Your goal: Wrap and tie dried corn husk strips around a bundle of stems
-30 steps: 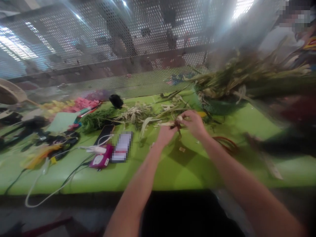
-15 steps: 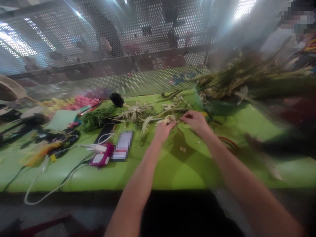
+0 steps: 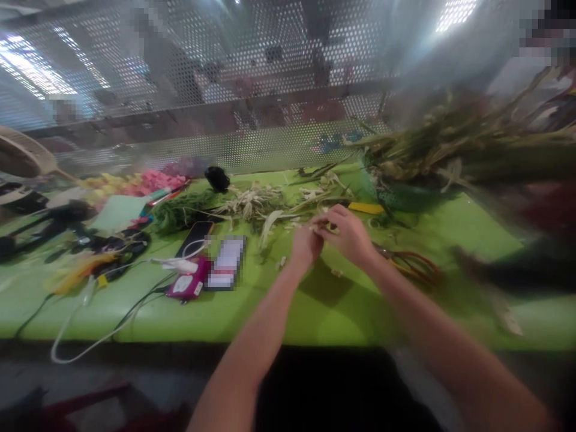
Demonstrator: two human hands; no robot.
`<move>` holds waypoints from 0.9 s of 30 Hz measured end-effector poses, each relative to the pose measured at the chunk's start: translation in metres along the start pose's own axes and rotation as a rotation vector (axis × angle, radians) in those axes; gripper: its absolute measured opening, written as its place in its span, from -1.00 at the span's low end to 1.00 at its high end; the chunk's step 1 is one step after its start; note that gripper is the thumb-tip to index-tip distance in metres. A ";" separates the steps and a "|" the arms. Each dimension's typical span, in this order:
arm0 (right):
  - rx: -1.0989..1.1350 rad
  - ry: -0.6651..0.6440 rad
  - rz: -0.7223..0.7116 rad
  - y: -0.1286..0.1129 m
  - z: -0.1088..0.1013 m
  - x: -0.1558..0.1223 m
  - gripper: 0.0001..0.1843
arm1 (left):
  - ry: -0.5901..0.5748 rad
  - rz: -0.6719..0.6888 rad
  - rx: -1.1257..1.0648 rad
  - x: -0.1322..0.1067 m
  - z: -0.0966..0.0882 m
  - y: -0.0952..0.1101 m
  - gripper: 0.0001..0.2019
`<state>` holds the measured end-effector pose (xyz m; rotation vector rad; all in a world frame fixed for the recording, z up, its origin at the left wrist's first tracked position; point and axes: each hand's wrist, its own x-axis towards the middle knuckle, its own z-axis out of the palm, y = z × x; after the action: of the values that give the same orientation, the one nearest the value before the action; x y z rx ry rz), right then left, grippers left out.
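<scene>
My left hand is closed, with its fingertips up against those of my right hand over the table. Both hands pinch a small pale strip of dried husk between them, mostly hidden by the fingers. Just beyond and to the left lies a long curled pale husk. A pile of shredded dried husk sits farther back. Small pale scraps lie near my wrists. Beside my right forearm is a red-handled cutting tool, partly covered by the arm.
A green basin heaped with long dried leaves stands at the right. On the left are a phone, a purple power bank with cables, green fibre and pink flowers. A yellow object lies behind my right hand.
My hands have come together, the right moving left to meet the left. The pale loop at my left fingers is no longer visible there. The view has shifted slightly.
</scene>
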<state>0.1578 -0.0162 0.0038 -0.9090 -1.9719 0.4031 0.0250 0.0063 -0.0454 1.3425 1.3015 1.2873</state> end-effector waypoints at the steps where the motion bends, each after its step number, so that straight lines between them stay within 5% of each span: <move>1: -0.001 0.014 0.007 -0.001 -0.001 0.000 -0.86 | -0.002 0.021 0.031 0.000 0.000 0.001 -0.85; 4: 0.036 0.086 0.069 0.001 -0.005 0.001 -0.91 | 0.012 0.066 0.060 -0.001 -0.004 0.007 -0.82; 14: 0.170 0.133 0.130 0.019 -0.006 0.003 -0.90 | -0.098 -0.230 -0.520 -0.006 -0.011 0.024 -0.78; 21: 0.019 0.140 0.059 0.019 -0.007 0.003 -0.89 | -0.123 -0.290 -0.629 -0.005 -0.011 0.027 -0.82; 27: -0.118 0.044 -0.044 0.020 -0.004 0.001 -0.85 | -0.045 -0.227 -0.481 -0.007 -0.009 0.025 -0.75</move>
<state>0.1697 -0.0022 -0.0051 -0.9387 -1.9876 0.2418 0.0201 -0.0039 -0.0209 0.8565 0.9949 1.2967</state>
